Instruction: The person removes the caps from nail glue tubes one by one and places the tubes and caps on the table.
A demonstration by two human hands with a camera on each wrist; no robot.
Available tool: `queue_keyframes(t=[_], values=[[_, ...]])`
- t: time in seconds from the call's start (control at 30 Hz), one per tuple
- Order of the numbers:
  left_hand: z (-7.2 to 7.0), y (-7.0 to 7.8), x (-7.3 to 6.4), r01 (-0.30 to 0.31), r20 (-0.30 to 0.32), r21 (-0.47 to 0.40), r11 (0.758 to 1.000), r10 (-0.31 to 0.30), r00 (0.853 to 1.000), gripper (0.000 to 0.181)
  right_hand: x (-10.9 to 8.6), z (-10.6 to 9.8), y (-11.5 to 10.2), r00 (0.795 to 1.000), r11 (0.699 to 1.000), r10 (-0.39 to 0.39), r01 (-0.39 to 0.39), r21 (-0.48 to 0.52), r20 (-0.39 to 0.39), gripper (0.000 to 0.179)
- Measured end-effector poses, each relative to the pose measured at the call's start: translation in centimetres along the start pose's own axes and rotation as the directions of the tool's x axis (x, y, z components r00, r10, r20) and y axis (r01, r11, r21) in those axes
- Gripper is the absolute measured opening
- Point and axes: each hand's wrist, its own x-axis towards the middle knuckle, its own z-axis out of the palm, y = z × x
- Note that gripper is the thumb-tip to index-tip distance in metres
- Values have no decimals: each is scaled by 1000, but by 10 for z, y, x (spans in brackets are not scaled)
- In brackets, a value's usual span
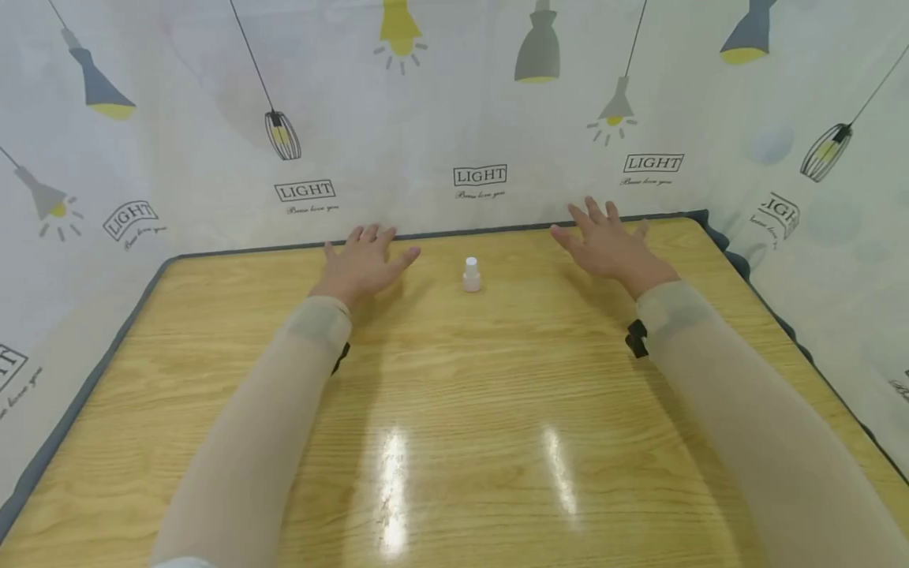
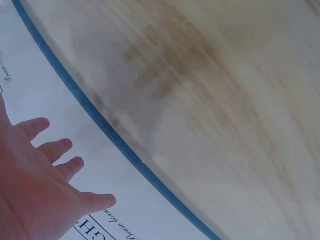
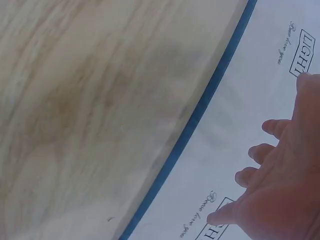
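Left grip point(image 1: 362, 266) and right grip point(image 1: 611, 246), both spread and holding nothing, flank an untouched small white bottle point(image 1: 472, 278) upright on the desk point(image 1: 454, 355) between them, nearer the left one, its handling apparently not begun.

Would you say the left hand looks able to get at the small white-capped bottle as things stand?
Probably yes: the left hand is spread and holds nothing, the small white-capped bottle stands upright to its right, and in the head view only bare wooden tabletop shows between them.
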Motion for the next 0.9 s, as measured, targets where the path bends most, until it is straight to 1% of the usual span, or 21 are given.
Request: queue_keyframes(t=[0.23, 0.37, 0.47, 0.6, 0.7, 0.77, 0.83, 0.9], values=[[-2, 5, 4, -18, 39, -14, 1000, 18, 999, 96, -5, -8, -19, 1000, 1000, -16, 16, -10, 1, 95], [-2, 11, 7, -33, 82, -26, 999, 35, 996, 97, -8, -12, -32, 999, 999, -42, 42, 1, 13, 90], [-2, 17, 8, -69, 111, -22, 997, 71, 991, 98, -8, -14, -41, 997, 998, -69, 69, 12, 20, 88], [-1, 27, 8, -145, 118, -39, 989, 148, 982, 94, -5, -11, -50, 994, 994, -110, 110, 20, -1, 87], [4, 32, 11, -183, 109, -91, 979, 192, 975, 91, -2, -8, -59, 990, 990, -139, 139, 14, -30, 86], [7, 35, 14, -191, 110, -146, 971, 208, 972, 89, -1, -5, -65, 985, 986, -165, 165, 13, -48, 85], [13, 37, 18, -188, 121, -218, 958, 218, 968, 86, 0, -2, -71, 978, 979, -197, 199, 38, -68, 82], [19, 40, 22, -179, 128, -302, 937, 226, 966, 81, 2, 2, -76, 969, 966, -230, 239, 96, -91, 75]])
